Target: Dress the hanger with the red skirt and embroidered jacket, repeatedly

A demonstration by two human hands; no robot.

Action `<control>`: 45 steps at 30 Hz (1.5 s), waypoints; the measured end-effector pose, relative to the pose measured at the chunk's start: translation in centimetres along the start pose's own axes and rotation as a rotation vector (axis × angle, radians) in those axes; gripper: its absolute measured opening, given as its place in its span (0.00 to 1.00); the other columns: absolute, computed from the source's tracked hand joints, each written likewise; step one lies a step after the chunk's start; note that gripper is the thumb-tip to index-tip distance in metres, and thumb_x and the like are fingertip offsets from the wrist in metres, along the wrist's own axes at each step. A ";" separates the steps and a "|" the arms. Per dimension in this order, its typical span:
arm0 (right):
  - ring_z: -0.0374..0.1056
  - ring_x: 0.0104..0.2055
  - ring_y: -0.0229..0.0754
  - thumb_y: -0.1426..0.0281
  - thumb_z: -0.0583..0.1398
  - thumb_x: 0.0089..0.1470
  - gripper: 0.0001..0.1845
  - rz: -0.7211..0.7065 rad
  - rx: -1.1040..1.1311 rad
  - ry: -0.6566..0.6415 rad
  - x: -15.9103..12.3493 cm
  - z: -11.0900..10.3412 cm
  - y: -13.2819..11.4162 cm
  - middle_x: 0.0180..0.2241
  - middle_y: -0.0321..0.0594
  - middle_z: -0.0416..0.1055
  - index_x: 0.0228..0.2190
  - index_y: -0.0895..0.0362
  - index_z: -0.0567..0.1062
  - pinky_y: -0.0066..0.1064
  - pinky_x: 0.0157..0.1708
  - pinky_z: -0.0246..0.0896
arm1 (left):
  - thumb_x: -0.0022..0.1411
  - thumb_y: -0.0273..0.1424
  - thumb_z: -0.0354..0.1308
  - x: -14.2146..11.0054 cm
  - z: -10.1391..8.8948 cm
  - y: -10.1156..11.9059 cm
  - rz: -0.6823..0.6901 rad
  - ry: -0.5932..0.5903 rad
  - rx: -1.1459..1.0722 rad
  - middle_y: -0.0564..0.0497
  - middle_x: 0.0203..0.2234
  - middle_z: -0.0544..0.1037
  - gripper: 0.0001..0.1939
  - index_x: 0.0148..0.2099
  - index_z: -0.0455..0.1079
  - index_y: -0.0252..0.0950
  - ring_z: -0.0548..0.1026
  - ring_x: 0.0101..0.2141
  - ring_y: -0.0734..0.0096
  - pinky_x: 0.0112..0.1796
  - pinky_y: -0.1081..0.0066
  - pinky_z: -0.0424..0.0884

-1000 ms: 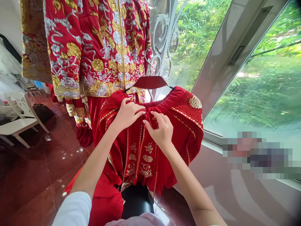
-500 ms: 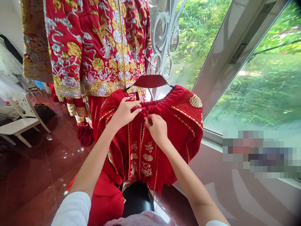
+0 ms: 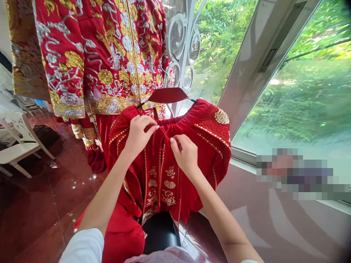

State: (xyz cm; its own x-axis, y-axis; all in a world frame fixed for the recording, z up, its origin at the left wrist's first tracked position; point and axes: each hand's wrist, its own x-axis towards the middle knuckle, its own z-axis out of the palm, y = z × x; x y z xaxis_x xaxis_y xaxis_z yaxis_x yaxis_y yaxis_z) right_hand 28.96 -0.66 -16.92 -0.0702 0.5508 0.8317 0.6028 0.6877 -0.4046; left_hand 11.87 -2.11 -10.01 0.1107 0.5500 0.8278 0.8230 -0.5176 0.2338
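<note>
A red skirt (image 3: 204, 160) with gold beading and embroidery hangs in front of me from a dark red hanger (image 3: 168, 95). Its gathered waistband carries a thin red drawstring (image 3: 163, 134) at the front middle, with loops and ends hanging down. My left hand (image 3: 140, 133), on the left of the waistband, pinches the drawstring between thumb and fingers. On the other side, my right hand (image 3: 185, 151) is closed, thumb against forefinger, on the string's right part. The exact grip is partly hidden by the fingers.
Behind the skirt hangs a red jacket (image 3: 109, 65) with gold and silver embroidery. A white scrolled metal frame (image 3: 181, 47) stands beside the window (image 3: 309, 98). To the left is a white chair (image 3: 20, 148) on the glossy red floor (image 3: 38, 204).
My right hand has drawn slightly to the right, away from the left hand. The drawstring now shows as a loose knot with loops between them. The view has shifted slightly right.
</note>
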 end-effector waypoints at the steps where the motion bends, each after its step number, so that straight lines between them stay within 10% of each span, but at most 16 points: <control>1: 0.65 0.28 0.37 0.63 0.55 0.59 0.12 0.039 0.039 -0.009 0.0 -0.1 0.3 0.29 0.39 0.72 0.31 0.57 0.73 0.29 0.28 0.56 | 0.61 0.32 0.58 -0.3 0.1 0.4 -0.018 0.029 0.051 0.51 0.35 0.80 0.04 0.34 0.73 0.40 0.73 0.40 0.63 0.51 0.53 0.62; 11: 0.69 0.33 0.41 0.60 0.56 0.52 0.11 0.451 0.997 -0.110 1.0 0.3 1.8 0.29 0.39 0.70 0.27 0.55 0.66 0.35 0.36 0.66 | 0.54 0.36 0.61 -0.9 1.3 0.8 -0.501 0.065 -0.917 0.54 0.26 0.75 0.12 0.39 0.67 0.38 0.76 0.29 0.73 0.32 0.71 0.75; 15: 0.56 0.18 0.35 0.55 0.55 0.53 0.19 0.559 1.259 -0.144 2.9 -1.0 1.8 0.15 0.27 0.51 0.21 0.53 0.56 0.35 0.30 0.67 | 0.54 0.34 0.59 -0.2 1.2 0.3 -0.504 0.020 -1.016 0.59 0.20 0.65 0.09 0.36 0.63 0.40 0.67 0.20 0.79 0.20 0.77 0.64; 19: 0.42 0.13 0.30 0.55 0.62 0.49 0.26 0.509 1.147 -0.161 4.0 -2.2 1.7 0.11 0.24 0.42 0.16 0.53 0.52 0.27 0.17 0.54 | 0.59 0.32 0.54 -0.1 0.4 -0.1 -0.325 -0.077 -0.608 0.59 0.18 0.63 0.04 0.37 0.67 0.40 0.61 0.18 0.78 0.21 0.74 0.60; 24: 0.70 0.32 0.41 0.58 0.61 0.52 0.13 0.210 0.601 0.043 5.9 -6.5 3.1 0.28 0.40 0.72 0.27 0.54 0.73 0.36 0.34 0.68 | 0.61 0.34 0.55 0.4 -3.2 -0.5 -0.023 0.046 0.040 0.49 0.38 0.77 0.12 0.46 0.70 0.39 0.74 0.38 0.64 0.43 0.63 0.70; 28: 0.68 0.45 0.48 0.58 0.64 0.47 0.18 0.021 0.182 0.084 9.8 -9.8 8.2 0.44 0.45 0.74 0.39 0.54 0.77 0.39 0.41 0.66 | 0.62 0.40 0.53 1.0 -5.3 -2.5 -0.122 0.072 0.315 0.44 0.41 0.76 0.13 0.45 0.69 0.39 0.72 0.44 0.54 0.48 0.55 0.65; 32: 0.69 0.32 0.42 0.55 0.62 0.49 0.23 0.149 0.254 -0.328 11.6 -10.0 11.2 0.33 0.41 0.75 0.41 0.59 0.78 0.31 0.30 0.64 | 0.63 0.50 0.47 1.5 -4.7 -5.4 -0.306 -0.074 0.308 0.46 0.26 0.73 0.21 0.38 0.67 0.37 0.73 0.31 0.55 0.34 0.63 0.66; 38: 0.61 0.24 0.35 0.55 0.63 0.48 0.18 0.177 0.185 -0.180 9.6 -10.2 8.9 0.23 0.35 0.68 0.33 0.58 0.78 0.26 0.21 0.54 | 0.59 0.56 0.46 4.0 -4.4 -9.5 -0.133 -0.159 0.036 0.50 0.21 0.69 0.27 0.28 0.65 0.37 0.67 0.24 0.66 0.30 0.70 0.60; 45: 0.68 0.22 0.41 0.43 0.65 0.35 0.29 0.441 0.584 -0.507 10.7 -11.6 10.1 0.22 0.41 0.73 0.27 0.57 0.79 0.31 0.22 0.62 | 0.44 0.64 0.52 6.5 -3.6 -13.1 -0.306 -0.479 -0.547 0.50 0.17 0.70 0.33 0.22 0.66 0.36 0.66 0.21 0.70 0.26 0.69 0.65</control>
State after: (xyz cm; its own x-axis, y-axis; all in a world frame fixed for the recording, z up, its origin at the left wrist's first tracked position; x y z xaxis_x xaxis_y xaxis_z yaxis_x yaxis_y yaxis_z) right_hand 43.54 6.68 -7.72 -0.3541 0.8704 0.3421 0.1665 0.4186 -0.8928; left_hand -0.20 5.95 -5.84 0.2539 0.8783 0.4052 0.4789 -0.4781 0.7362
